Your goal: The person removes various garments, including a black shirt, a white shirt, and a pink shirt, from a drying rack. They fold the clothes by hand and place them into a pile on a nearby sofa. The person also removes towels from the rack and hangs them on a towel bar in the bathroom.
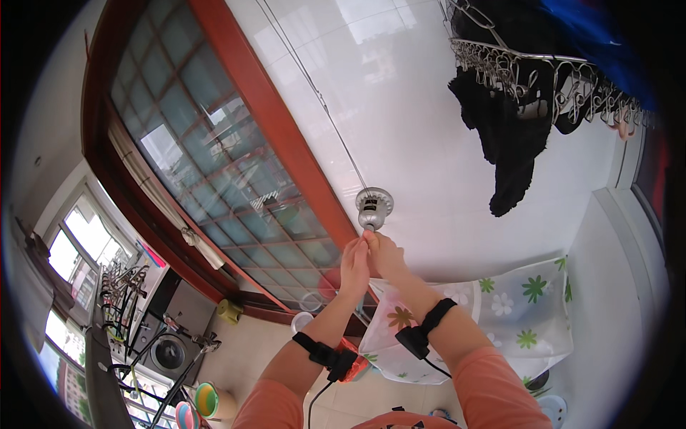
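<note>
Both arms reach up towards a silver hand crank [373, 209] mounted on the white tiled wall. My left hand [355, 267] and my right hand [383, 256] meet just below its rounded hub, fingers bent around the short stem there. How much of the stem each hand holds is hidden by the fingers. Thin metal cables [343, 140] run from the crank upwards along the wall. Black straps with small devices and cords sit on both forearms.
A red-framed glass sliding door [230, 177] stands left of the crank. Black clothing [501, 139] hangs from a metal clip rack [525, 54] at upper right. A flower-patterned cover [514, 316] lies below right. A washing machine [170, 351] and buckets [208, 399] stand at lower left.
</note>
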Demonstrator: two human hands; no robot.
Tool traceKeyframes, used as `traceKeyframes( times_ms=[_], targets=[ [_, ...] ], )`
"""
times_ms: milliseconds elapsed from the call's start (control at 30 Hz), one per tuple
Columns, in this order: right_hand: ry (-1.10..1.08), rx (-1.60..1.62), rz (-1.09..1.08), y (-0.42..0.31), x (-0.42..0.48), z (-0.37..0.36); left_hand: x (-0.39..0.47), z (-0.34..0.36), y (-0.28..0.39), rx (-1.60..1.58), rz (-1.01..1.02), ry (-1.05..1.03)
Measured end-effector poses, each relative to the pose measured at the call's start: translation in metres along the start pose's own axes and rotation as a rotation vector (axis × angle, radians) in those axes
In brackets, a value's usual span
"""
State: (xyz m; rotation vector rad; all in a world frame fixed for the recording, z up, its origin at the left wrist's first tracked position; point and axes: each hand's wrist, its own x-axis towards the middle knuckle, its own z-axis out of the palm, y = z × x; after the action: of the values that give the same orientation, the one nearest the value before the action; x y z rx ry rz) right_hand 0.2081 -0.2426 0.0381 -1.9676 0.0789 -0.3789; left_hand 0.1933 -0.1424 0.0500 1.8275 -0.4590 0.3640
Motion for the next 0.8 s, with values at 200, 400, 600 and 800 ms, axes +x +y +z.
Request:
traceKeyframes(
  times_ms=[200, 400, 600, 800],
  targets=[
    [-0.235, -0.453, 0.037, -0.024, 0.015, -0.058, 0.008, 0.014, -0.007, -0.347, -0.352, -0.032],
    [0.171, -0.362, 0.051, 0.036, -0.004, -0.031, -0.008, 0.012, 0.002, -0.489, -0.613, -0.122],
    [-0.328, 0.71, 0.585, 0.064, -0.006, -0.074, -0.019, 0.03, 0.018, -0.388, -0.503, -0.332],
    [-0.47, 1.155, 0.524, -0.062, -0.006, -0.139, -0.009, 0.024, 0.098, -0.504, -0.257, -0.279]
  ],
)
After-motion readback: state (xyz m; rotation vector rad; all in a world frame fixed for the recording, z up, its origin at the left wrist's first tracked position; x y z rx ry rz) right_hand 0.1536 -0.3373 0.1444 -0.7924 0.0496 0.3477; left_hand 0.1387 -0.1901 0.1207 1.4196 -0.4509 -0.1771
